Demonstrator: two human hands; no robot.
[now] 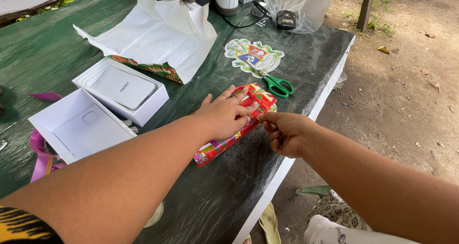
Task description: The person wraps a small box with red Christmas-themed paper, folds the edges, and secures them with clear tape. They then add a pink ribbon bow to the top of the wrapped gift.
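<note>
Parcel (239,124), glossy red patterned wrap, oblong: left hand (224,116) lying spread flat on top; right hand (283,133) pinching its 3 o'clock edge. Green-handled scissors (277,85) lying at 1 o'clock on dark woven tabletop (224,196).

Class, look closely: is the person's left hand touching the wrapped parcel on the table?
Touching. The head view shows the left hand pressed flat on top of the wrapped parcel, fingers spread across its paper.
</note>
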